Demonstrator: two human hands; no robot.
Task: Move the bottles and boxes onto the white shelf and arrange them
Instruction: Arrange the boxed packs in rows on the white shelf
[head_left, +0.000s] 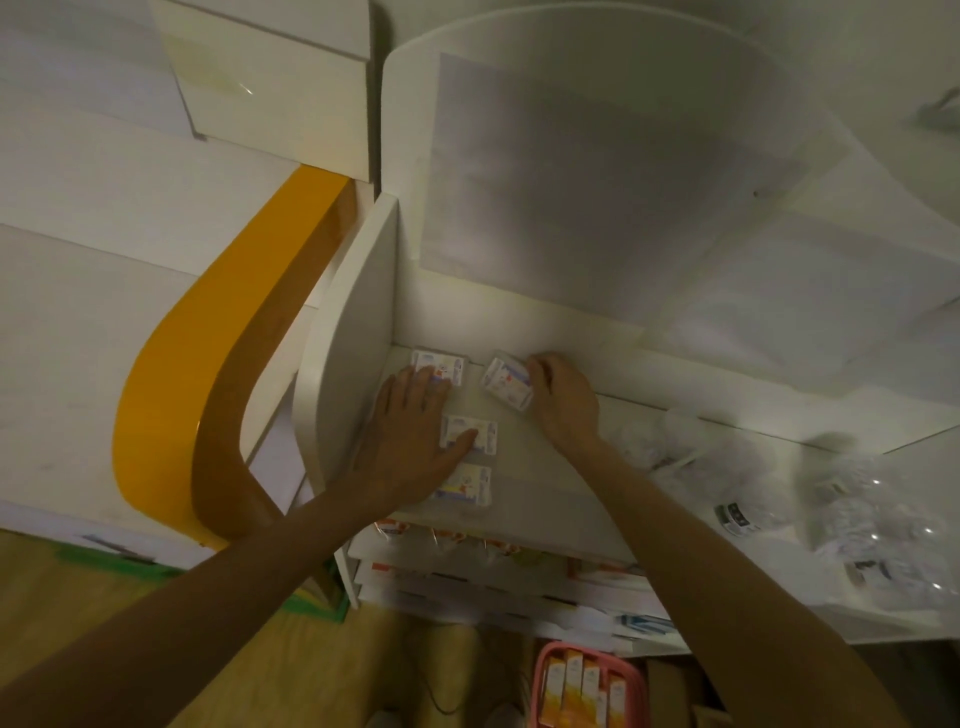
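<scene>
- Far left: an orange curved panel (171, 395) runs beside the white shelf (561, 483); a white side wall (353, 332) closes the shelf's left end.
- Left hand (415, 431) lies flat on the shelf board, fingers straight and spread, grasping nothing. Fingertips rest on the back-left box (441, 366); the thumb touches the middle box (470, 433).
- A front box (470, 486) lies just in front of the middle box, partly under the left wrist. These three boxes sit in the shelf's left corner, near the side wall.
- Right hand (561, 395) has its fingers curled round the right edge of a fourth box (509, 382), which lies tilted on the board, just right of the back-left box and apart from it.
- Right of that arm: clear plastic bags (841, 499) lie on the same board; contents blurred.
- Below: lower shelves hold more packets; a pink basket (543, 686) on the floor holds upright orange-and-white boxes (582, 686).
</scene>
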